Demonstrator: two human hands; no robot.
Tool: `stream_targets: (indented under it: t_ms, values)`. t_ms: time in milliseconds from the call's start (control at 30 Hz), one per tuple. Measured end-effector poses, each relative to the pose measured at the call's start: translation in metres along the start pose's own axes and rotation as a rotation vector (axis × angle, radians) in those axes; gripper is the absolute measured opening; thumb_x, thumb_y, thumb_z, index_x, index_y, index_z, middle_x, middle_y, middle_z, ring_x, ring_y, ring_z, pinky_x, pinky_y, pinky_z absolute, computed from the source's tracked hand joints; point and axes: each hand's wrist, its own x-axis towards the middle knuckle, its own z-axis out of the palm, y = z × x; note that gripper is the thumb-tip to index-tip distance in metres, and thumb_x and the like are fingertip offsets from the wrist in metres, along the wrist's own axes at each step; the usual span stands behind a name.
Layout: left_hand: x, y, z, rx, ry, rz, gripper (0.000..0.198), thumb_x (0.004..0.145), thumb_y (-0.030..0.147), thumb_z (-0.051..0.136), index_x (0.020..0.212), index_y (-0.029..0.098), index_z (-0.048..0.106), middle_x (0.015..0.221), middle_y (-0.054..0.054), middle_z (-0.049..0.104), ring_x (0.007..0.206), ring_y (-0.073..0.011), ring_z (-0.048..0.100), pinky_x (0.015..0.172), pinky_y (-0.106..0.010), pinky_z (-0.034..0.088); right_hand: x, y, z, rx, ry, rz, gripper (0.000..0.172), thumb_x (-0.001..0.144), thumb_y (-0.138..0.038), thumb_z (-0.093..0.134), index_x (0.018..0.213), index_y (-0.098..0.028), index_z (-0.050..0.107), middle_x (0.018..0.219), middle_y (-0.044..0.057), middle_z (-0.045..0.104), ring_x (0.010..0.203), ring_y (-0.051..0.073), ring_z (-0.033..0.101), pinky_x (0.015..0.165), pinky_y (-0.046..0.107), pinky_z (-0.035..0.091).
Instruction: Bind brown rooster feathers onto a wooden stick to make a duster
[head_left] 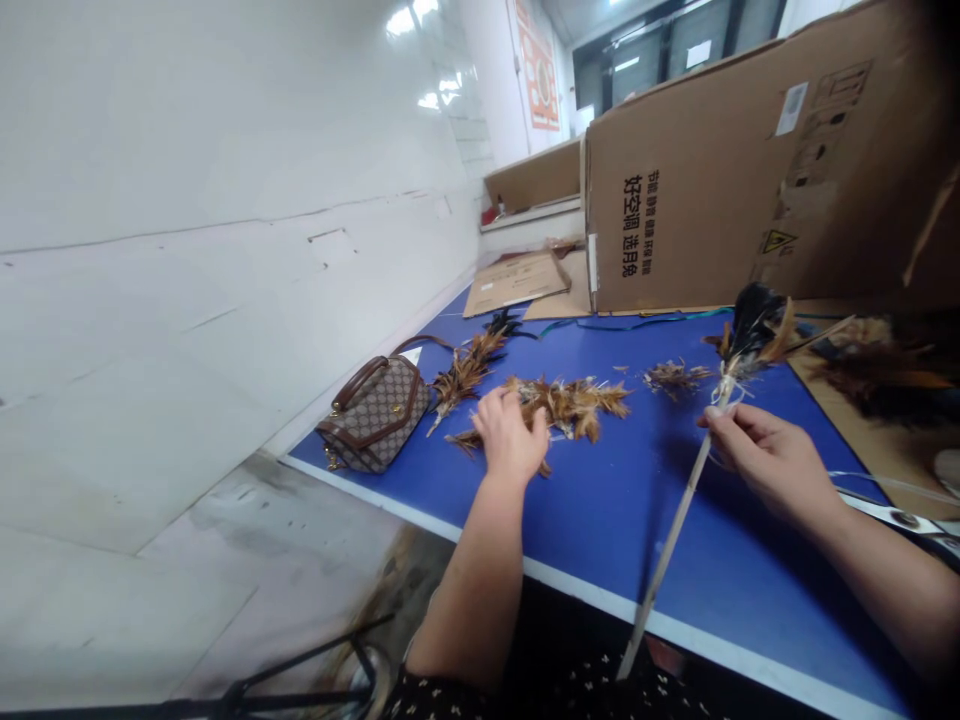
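Observation:
My right hand (772,460) pinches a thin wooden stick (675,535) close to its upper end. Black and brown feathers (756,325) are bound to that end with white string (726,390). The stick slants down toward my lap. Over a pile of golden-brown feathers (574,405) on the blue table, my left hand (510,435) is held palm down, thumb apart from the bent fingers. Its fingertips are at the pile's left part; whether they touch any feathers is hard to see. Another bundle of brown and black feathers (472,365) lies just beyond it.
A patterned brown handbag (379,415) stands at the left of the blue table (585,530). Smaller feather scraps (675,377) lie right of the pile. A large cardboard box (720,190) rises along the back, with dark feathers (885,375) heaped at the right. A white wall borders the left.

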Motion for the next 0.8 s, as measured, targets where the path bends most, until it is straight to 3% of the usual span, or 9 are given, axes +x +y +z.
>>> stream_targets:
  t_ms: [67,100,200,267,433,633,700,800]
  values:
    - [0.005,-0.013,0.0,0.043,0.043,-0.102,0.06,0.095,0.055,0.048,0.138,0.013,0.052,0.155,-0.023,0.039,0.148,-0.0377,0.029,0.119,-0.056,0.024,0.003,0.003,-0.006,0.004,-0.029,0.034,0.045,0.09,-0.062,0.063,0.087,-0.018,0.065,0.061,-0.002,0.046,0.054,0.011,0.038,0.05,0.029,0.028]
    - [0.008,-0.022,0.002,0.066,0.012,-0.16,0.069,0.094,0.06,0.046,0.143,0.012,0.047,0.159,-0.025,0.034,0.151,-0.04,0.023,0.119,-0.059,0.021,0.005,0.005,-0.009,0.005,-0.027,0.045,0.044,0.091,-0.062,0.063,0.088,-0.018,0.065,0.062,-0.002,0.046,0.054,0.011,0.038,0.051,0.029,0.028]
    - [0.013,-0.043,0.015,0.065,-0.223,-0.313,0.092,0.088,0.075,0.042,0.152,0.009,0.036,0.162,-0.029,0.028,0.154,-0.0454,0.015,0.118,-0.066,0.018,0.009,0.012,-0.015,-0.008,-0.007,0.033,0.045,0.09,-0.062,0.063,0.088,-0.017,0.066,0.064,0.0,0.047,0.056,0.012,0.038,0.051,0.029,0.027]
    - [0.014,-0.046,0.026,0.018,-0.363,-0.328,0.1,0.086,0.08,0.039,0.155,0.009,0.03,0.163,-0.029,0.028,0.154,-0.0457,0.017,0.118,-0.065,0.019,0.009,0.014,-0.017,-0.026,-0.015,0.027,0.046,0.09,-0.063,0.063,0.088,-0.017,0.066,0.065,0.0,0.047,0.056,0.012,0.038,0.051,0.029,0.028]
    - [0.013,-0.01,0.05,-0.117,-0.492,-0.119,0.105,0.085,0.083,0.037,0.157,0.007,0.028,0.164,-0.029,0.027,0.155,-0.0424,0.018,0.122,-0.06,0.015,0.007,0.008,-0.016,-0.061,-0.029,-0.006,0.045,0.092,-0.061,0.061,0.08,-0.018,0.06,0.065,-0.001,0.046,0.058,0.011,0.038,0.053,0.028,0.028]
    - [0.005,0.042,0.056,-0.336,-0.555,0.178,0.094,0.087,0.075,0.049,0.154,0.01,0.038,0.161,-0.024,0.036,0.153,-0.0368,0.028,0.123,-0.049,0.022,0.007,0.011,-0.014,-0.023,-0.113,-0.015,0.044,0.095,-0.059,0.058,0.077,-0.019,0.053,0.064,-0.003,0.041,0.059,0.011,0.035,0.054,0.028,0.028]
    - [0.006,0.052,0.055,-0.418,-0.514,0.253,0.083,0.089,0.071,0.05,0.147,0.012,0.049,0.154,-0.022,0.047,0.146,-0.035,0.04,0.12,-0.047,0.03,0.007,0.016,-0.014,0.034,-0.138,0.002,0.044,0.094,-0.061,0.058,0.08,-0.019,0.055,0.064,-0.003,0.042,0.058,0.011,0.035,0.052,0.027,0.028]
    - [0.019,0.061,0.054,-0.459,-0.33,0.269,0.06,0.095,0.063,0.049,0.124,0.014,0.068,0.126,-0.019,0.067,0.124,-0.0312,0.058,0.111,-0.044,0.039,0.009,0.021,-0.014,0.078,-0.122,0.03,0.044,0.093,-0.061,0.06,0.082,-0.019,0.057,0.062,-0.005,0.041,0.055,0.011,0.034,0.049,0.025,0.027]
